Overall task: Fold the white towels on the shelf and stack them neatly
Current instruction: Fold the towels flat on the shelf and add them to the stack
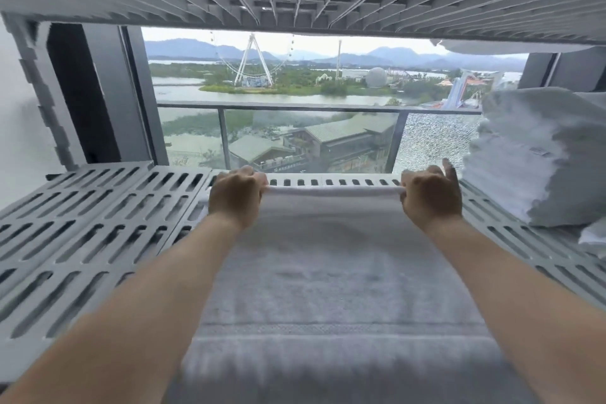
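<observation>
Left hand (236, 197) and right hand (430, 195) pinch the towel's (331, 272) far edge; bare shelf (82, 223) lies left, stack (537, 157) right.

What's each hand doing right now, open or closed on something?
Left hand: closed, gripping the far left corner of the white towel.
Right hand: closed, gripping the towel's far right corner.

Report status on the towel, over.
Left hand, right hand grip far corners of white terry towel. Towel spread on grey slotted plastic shelf. Folded white towel stack at right, nothing blocking.
</observation>
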